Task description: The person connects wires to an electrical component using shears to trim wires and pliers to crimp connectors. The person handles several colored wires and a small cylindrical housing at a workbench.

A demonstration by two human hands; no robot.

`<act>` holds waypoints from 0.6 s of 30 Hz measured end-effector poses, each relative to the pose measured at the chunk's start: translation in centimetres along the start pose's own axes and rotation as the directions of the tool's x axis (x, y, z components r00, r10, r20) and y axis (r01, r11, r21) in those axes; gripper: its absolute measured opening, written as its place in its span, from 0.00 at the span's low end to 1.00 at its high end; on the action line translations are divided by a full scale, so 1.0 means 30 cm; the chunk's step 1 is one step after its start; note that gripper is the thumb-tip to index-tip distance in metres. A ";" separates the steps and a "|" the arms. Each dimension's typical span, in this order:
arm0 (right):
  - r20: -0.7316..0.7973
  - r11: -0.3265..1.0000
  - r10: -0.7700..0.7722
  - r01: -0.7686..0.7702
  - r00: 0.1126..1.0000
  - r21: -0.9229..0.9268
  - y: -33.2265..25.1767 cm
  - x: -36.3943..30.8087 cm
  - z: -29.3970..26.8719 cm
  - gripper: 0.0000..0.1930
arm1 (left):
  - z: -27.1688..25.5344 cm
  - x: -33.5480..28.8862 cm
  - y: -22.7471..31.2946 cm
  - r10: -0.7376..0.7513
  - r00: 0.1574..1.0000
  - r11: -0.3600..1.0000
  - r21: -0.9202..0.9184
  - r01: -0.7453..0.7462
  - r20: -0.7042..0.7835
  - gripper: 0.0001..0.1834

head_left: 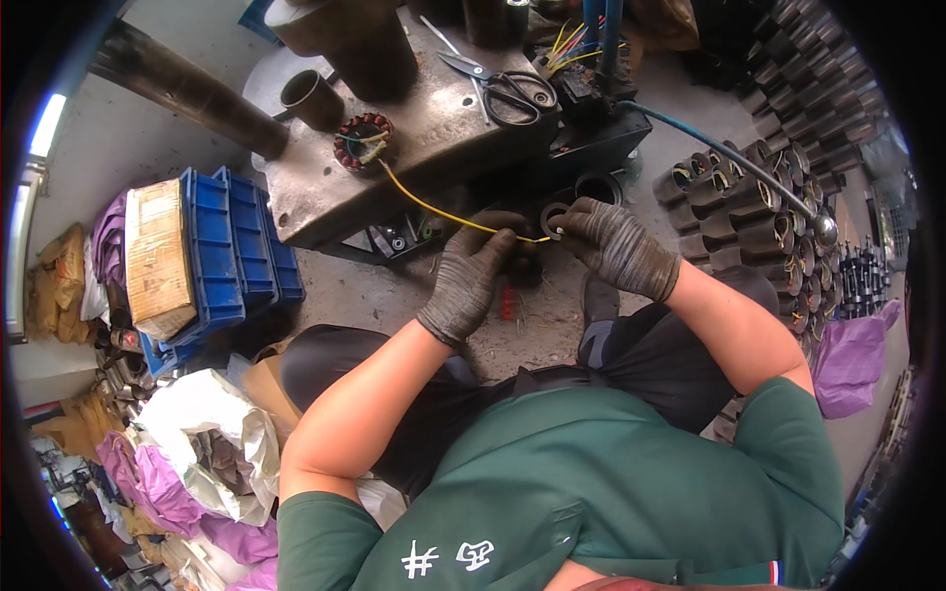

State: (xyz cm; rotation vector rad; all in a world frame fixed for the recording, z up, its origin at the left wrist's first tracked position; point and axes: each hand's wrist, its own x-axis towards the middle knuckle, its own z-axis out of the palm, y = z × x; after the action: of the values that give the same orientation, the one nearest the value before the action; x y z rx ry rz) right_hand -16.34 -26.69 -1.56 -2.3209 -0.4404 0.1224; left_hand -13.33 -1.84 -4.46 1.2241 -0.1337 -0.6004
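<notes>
A small motor stator [345,155] with reddish copper windings lies on the metal bench. From it a yellow wire [424,204] runs to my gloved left hand [465,279], which pinches it near its free end. The wire's tip pokes out past those fingers, toward my right hand [626,251]. That hand, in a grey glove too, has its fingers closed, with a small whitish bit showing at the fingertips; what it is I cannot make out. Scissors [505,94] with dark handles lie on the bench, to the right of the stator.
The thick metal bench [434,138] carries a short tube [311,100] and a large dark cylinder [379,59]. A blue rod [709,143] slants across the right side before stacked metal housings [729,202]. Blue crates [212,246] stand left, above a white sack [187,424].
</notes>
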 end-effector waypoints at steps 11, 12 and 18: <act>-0.041 0.936 -0.195 0.173 0.980 -0.306 -0.021 -0.007 -0.019 0.17 | 0.026 -0.002 0.058 -0.036 0.998 0.992 -0.118 0.041 0.043 0.17; -0.022 0.935 -0.189 0.173 0.982 -0.310 -0.028 -0.002 -0.020 0.16 | 0.027 -0.003 0.059 -0.038 0.999 0.993 -0.111 0.042 0.039 0.17; 0.000 0.924 -0.174 0.164 0.985 -0.347 -0.052 0.011 -0.005 0.14 | 0.017 -0.009 0.065 -0.037 0.999 0.995 -0.093 0.039 0.025 0.17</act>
State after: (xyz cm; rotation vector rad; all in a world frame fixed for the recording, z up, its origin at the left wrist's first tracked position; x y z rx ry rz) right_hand -16.44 -25.65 -0.35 -2.6098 -0.6913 -0.0831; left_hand -13.08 -1.73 -2.45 1.1313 -0.1009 -0.6473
